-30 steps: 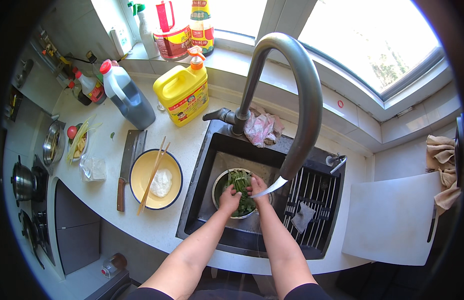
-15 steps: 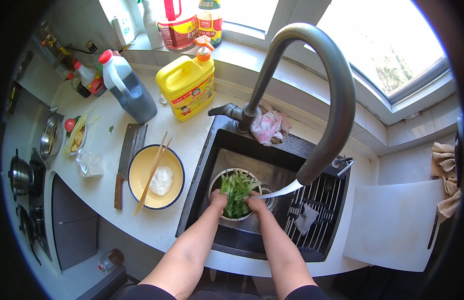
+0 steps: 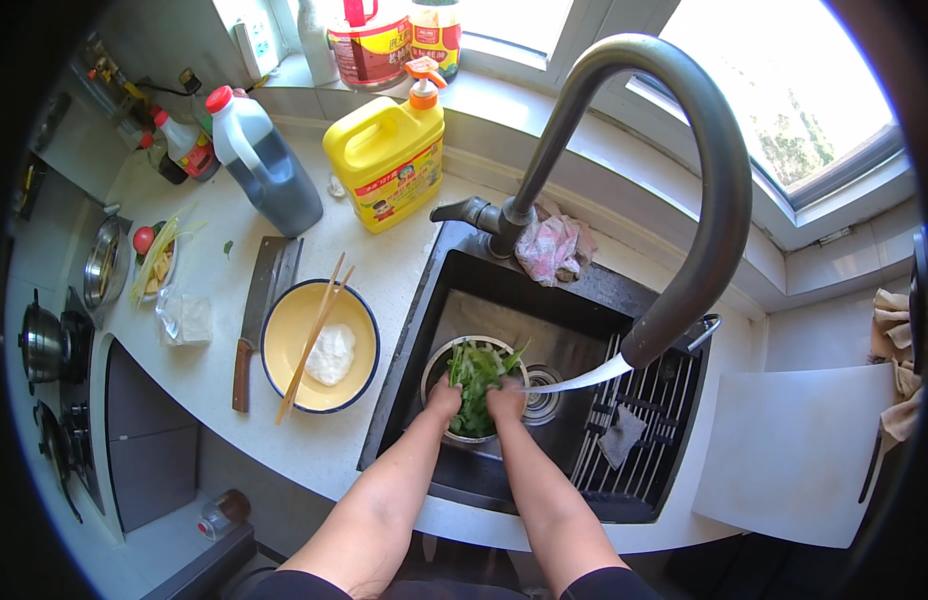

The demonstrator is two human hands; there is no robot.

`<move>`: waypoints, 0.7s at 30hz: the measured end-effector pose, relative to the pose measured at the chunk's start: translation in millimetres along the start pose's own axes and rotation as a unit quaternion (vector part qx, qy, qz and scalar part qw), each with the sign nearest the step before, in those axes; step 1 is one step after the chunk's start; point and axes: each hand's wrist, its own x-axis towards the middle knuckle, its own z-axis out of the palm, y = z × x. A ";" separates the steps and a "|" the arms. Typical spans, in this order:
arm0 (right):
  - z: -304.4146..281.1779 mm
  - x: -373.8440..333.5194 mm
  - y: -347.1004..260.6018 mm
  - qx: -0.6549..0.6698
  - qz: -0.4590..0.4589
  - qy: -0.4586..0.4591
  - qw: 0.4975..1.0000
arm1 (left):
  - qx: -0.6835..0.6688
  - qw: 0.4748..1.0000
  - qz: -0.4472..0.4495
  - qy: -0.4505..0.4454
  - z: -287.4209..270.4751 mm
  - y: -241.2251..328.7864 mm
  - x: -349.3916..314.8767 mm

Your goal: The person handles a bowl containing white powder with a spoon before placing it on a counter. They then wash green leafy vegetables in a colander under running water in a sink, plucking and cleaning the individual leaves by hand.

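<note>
Leafy green vegetables [image 3: 474,385] fill a round metal bowl [image 3: 435,362] in the dark sink [image 3: 484,308]. My left hand [image 3: 445,400] grips the greens at the bowl's left side. On the right side my right hand [image 3: 504,400] is closed on the same bunch, its fingers partly hidden among leaves. From the arched dark faucet [image 3: 719,180] a stream of water [image 3: 581,380] slants down to my right hand. The bowl's inside is mostly covered by the greens.
Left of the sink, a cream bowl [image 3: 284,345] holds white paste, with chopsticks [image 3: 314,340] across it. Beside it lies a cleaver [image 3: 259,310]. A yellow pump jug [image 3: 389,165] and a dark-liquid jug [image 3: 269,170] stand behind. A rack with a grey cloth [image 3: 621,437] covers the sink's right side.
The view has shifted slightly, moving the scene a little right. My right hand has drawn inward, closer to my left, and the greens are bunched more tightly between them.
</note>
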 end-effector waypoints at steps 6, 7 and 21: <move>-15.3 -17.3 -29.2 0.101 -0.062 0.231 0.966 | -0.066 0.997 0.009 0.045 -2.0 -13.7 15.6; -10.1 -14.2 -25.5 0.115 -0.064 0.234 0.963 | -0.078 0.996 0.012 0.037 -1.0 -15.1 16.8; -25.9 79.7 40.4 0.086 0.147 0.055 0.984 | -0.055 0.995 -0.025 0.077 -4.4 4.0 -4.3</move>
